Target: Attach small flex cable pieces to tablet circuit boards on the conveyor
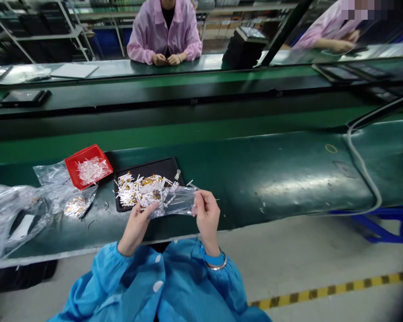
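A clear plastic bag (pixel 181 200) is stretched between my two hands over the front right of a black tray (pixel 168 166). My left hand (pixel 137 223) pinches the bag's left end, where some small parts show through the film. At the right end, my right hand (pixel 207 217) grips the bag's edge between thumb and fingers. Many small white strips and amber-coloured pieces (pixel 134 190) lie heaped in the tray, partly hidden behind the bag. A few strips stick out past the tray's right side.
Left of the tray are a red bin (pixel 73 172) of thin clear-white strips, a filled small bag (pixel 77 206) and larger plastic bags (pixel 6 205). A white cable (pixel 362 161) crosses the bench at right. Across the green line sits a person in pink (pixel 166 31).
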`<state>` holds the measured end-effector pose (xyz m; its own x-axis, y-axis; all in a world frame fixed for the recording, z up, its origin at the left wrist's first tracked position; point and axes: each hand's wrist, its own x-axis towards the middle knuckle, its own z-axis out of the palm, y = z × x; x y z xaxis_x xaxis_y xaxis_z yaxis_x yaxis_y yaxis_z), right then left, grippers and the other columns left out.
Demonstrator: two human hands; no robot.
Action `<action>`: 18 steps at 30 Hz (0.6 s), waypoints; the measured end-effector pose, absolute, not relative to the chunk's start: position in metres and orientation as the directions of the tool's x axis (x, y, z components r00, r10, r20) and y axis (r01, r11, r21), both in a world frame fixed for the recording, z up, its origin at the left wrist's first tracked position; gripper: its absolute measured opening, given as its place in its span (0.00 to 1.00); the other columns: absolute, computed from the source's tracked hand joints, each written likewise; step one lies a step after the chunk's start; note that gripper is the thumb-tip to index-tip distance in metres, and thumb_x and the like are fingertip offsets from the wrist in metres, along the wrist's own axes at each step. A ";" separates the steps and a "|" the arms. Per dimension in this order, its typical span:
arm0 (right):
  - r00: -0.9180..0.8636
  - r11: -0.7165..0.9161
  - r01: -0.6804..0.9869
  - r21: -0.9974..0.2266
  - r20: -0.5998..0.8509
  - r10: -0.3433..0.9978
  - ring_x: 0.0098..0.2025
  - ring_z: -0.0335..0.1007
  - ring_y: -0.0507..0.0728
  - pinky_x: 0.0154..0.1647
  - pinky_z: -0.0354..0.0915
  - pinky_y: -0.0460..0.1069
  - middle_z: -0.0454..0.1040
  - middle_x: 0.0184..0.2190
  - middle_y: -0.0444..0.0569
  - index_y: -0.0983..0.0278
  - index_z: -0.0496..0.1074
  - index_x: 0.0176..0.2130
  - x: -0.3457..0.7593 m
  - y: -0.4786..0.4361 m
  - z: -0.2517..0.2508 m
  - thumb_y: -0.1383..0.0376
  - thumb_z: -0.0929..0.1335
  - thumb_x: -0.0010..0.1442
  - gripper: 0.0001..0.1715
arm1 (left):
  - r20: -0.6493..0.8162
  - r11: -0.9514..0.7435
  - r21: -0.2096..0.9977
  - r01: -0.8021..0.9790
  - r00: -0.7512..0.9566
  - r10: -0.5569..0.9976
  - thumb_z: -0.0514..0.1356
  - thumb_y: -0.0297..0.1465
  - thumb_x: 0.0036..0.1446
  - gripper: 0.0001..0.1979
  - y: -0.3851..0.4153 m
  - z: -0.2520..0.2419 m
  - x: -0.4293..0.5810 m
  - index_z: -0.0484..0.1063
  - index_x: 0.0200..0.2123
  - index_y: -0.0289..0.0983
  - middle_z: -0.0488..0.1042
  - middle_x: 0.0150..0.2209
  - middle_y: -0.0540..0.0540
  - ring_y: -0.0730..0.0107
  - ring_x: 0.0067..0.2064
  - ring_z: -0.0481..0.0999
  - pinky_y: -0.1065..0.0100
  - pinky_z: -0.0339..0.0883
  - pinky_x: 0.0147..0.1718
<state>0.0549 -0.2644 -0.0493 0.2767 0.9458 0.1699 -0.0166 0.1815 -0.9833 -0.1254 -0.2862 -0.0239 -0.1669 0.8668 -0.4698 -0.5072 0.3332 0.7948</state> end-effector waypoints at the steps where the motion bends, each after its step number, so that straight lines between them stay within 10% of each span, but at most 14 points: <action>1: 0.293 0.184 -0.016 -0.983 0.171 0.941 0.17 0.58 0.49 0.17 0.59 0.44 0.62 0.20 0.38 0.62 0.72 0.38 0.058 -0.262 -0.051 0.57 0.66 0.69 0.12 | -0.459 0.314 0.808 -0.499 -0.199 0.866 0.79 0.42 0.35 0.26 -0.284 -0.024 -0.126 0.78 0.36 0.35 0.81 0.42 0.44 0.62 0.45 0.81 0.67 0.76 0.48; 10: 0.330 0.172 -0.040 -0.984 0.150 0.932 0.18 0.62 0.49 0.18 0.64 0.45 0.66 0.23 0.39 0.62 0.70 0.38 0.073 -0.241 -0.067 0.56 0.66 0.68 0.12 | -0.305 0.231 0.940 -0.249 -0.317 0.898 0.72 0.49 0.42 0.30 -0.250 -0.027 -0.135 0.73 0.43 0.36 0.79 0.47 0.39 0.56 0.46 0.81 0.64 0.75 0.39; 18: 0.337 0.191 -0.009 -0.982 0.177 0.925 0.22 0.66 0.50 0.23 0.68 0.46 0.71 0.27 0.42 0.63 0.70 0.40 0.083 -0.242 -0.063 0.56 0.66 0.69 0.12 | 0.057 0.072 0.822 0.564 -0.208 0.976 0.63 0.31 0.56 0.06 -0.200 -0.006 -0.135 0.67 0.31 0.37 0.73 0.34 0.42 0.53 0.43 0.75 0.55 0.66 0.52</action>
<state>0.0832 -0.2415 -0.0635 0.3366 0.9248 0.1772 -0.0086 0.1911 -0.9815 -0.1354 -0.1995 -0.0061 -0.2080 0.9765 0.0569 0.5644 0.0724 0.8223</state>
